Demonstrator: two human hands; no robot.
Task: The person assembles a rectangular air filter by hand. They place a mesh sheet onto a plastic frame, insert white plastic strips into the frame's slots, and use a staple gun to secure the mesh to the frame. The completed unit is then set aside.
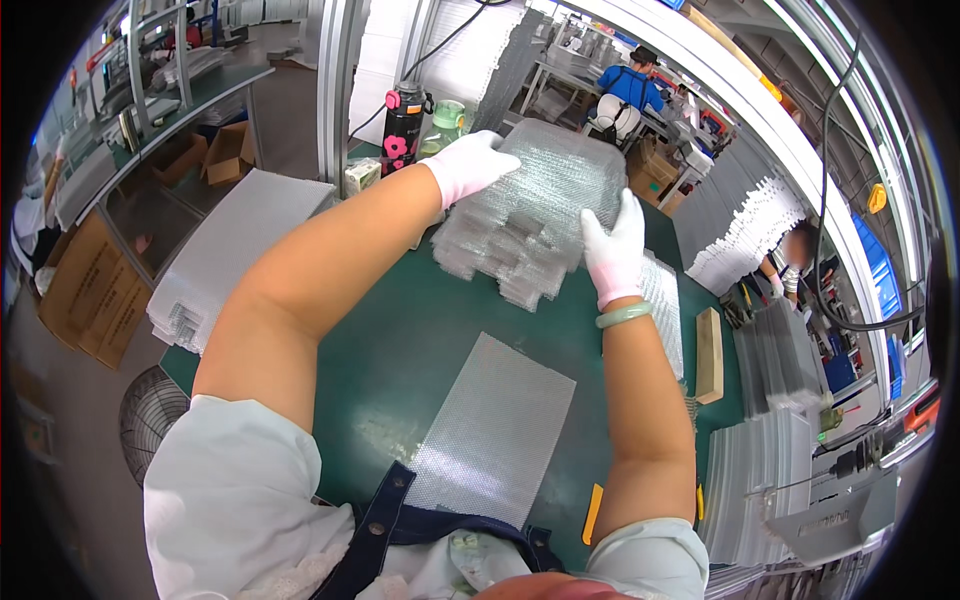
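Observation:
My white-gloved left hand (478,168) grips the upper left edge of a stack of translucent, fine-celled plastic sheets (535,205). On the stack's right edge is my right hand (614,245), also gloved, its thumb toward the front face and its fingers along the side. Motion blurs the stack, and its lower edges fan out unevenly. A single sheet (495,430) of similar texture lies flat on the green table (385,400), close to my body. More sheets (664,310) lie beyond my right forearm, partly hidden by it.
At the left stands another sheet stack (240,245). A black flask (403,125) and a green bottle (447,120) are at the back. On the right are a wooden block (709,355), a yellow-handled tool (593,514) and stacked panels (760,480). Co-workers (632,82) sit farther off.

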